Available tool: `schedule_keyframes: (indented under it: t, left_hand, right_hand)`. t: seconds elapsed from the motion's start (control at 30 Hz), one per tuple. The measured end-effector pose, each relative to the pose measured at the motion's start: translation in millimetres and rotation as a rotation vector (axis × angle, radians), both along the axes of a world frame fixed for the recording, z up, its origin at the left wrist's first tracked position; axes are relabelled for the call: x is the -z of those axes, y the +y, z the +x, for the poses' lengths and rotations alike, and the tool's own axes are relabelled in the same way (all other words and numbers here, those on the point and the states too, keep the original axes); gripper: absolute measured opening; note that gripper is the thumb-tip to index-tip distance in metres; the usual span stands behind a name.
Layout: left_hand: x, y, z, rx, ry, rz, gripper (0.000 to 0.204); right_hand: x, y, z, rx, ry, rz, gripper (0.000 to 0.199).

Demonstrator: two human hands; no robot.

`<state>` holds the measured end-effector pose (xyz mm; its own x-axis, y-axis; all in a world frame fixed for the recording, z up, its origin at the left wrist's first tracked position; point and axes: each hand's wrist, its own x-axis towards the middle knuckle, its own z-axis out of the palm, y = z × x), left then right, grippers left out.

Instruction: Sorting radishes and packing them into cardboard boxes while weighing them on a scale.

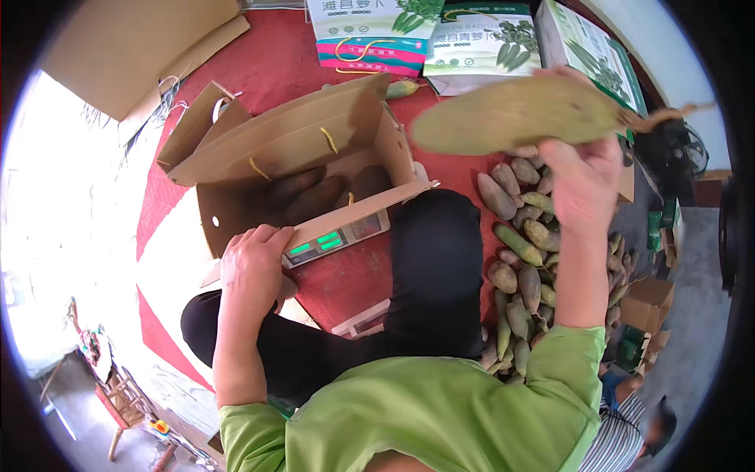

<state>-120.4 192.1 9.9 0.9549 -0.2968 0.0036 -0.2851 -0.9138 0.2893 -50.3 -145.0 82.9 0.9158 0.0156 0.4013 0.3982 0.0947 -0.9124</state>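
A long green radish (511, 118) with a thin brown root is raised at the upper right, gripped by my right hand (582, 165). My left hand (255, 256) rests on the near left edge of an open cardboard box (401, 149), its fingers bent over the rim; whether they grip it I cannot tell. Several dark radishes (322, 200) lie in the shadow inside the box. Under the box shows a digital scale (338, 240) with green lit displays. The box has yellow cord handles, and its lid flap stands up on the far side.
Many radishes (519, 244) are heaped on the red cloth (346, 287) right of my knee. Printed gift boxes (484, 47) stand along the back, and a large cardboard piece (141, 47) at far left. A person (629, 429) in stripes is at lower right, near another cardboard box (649, 303).
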Motion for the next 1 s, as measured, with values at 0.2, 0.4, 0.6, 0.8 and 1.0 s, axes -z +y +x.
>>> schedule_keyframes:
  t: [0.2, 0.4, 0.6, 0.8, 1.0]
  left_hand:
    - [5, 8, 2, 0.017, 0.008, 0.022, 0.027]
    - [4, 7, 3, 0.023, 0.054, 0.036, 0.026]
    - [6, 6, 6, 0.028, 0.028, 0.054, 0.026]
    - [8, 7, 4, 0.016, 0.044, 0.019, 0.028]
    - [-5, -2, 3, -0.047, 0.088, -0.066, 0.023]
  right_hand:
    - [31, 102, 43, -0.232, -0.085, -0.4, 0.051]
    - [90, 146, 60, -0.303, -0.236, -1.299, 0.054]
    - [68, 97, 54, -0.054, -0.367, -1.005, 0.04]
    - [76, -36, 11, 0.172, 0.08, -0.861, 0.033]
    - [144, -162, -88, 0.423, 0.565, -1.074, 0.036]
